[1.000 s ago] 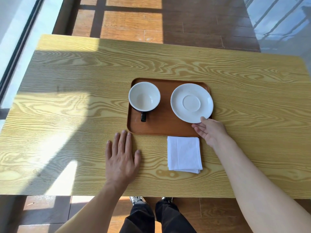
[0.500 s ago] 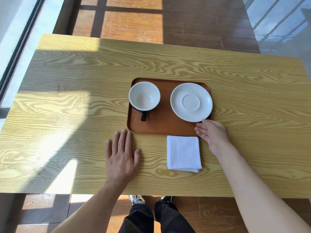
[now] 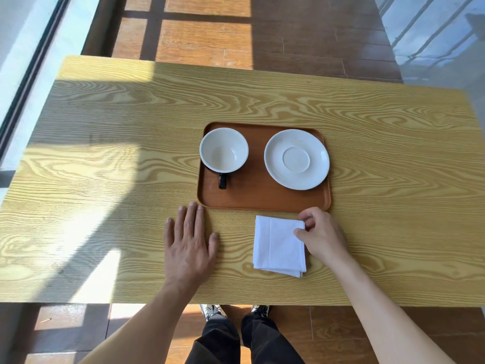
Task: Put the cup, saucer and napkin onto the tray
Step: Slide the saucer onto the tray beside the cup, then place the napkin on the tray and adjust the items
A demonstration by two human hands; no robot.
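Observation:
A brown tray (image 3: 262, 198) lies in the middle of the wooden table. On its left half stands a cup (image 3: 223, 150), white inside and black outside, its handle pointing toward me. A white saucer (image 3: 296, 159) rests on the tray's right half. A folded white napkin (image 3: 278, 245) lies on the table just in front of the tray. My right hand (image 3: 321, 235) pinches the napkin's far right corner between thumb and fingers. My left hand (image 3: 189, 243) lies flat on the table, fingers spread, left of the napkin and touching nothing else.
The yellow wood-grain table (image 3: 131, 179) has its near edge right in front of my legs. A window frame (image 3: 31, 80) runs along the left side. Brown floor tiles (image 3: 236, 35) show beyond the far edge.
My right hand let go of the saucer, which now rests on the tray, and moved back toward me to the napkin's far right corner. My left hand stayed still.

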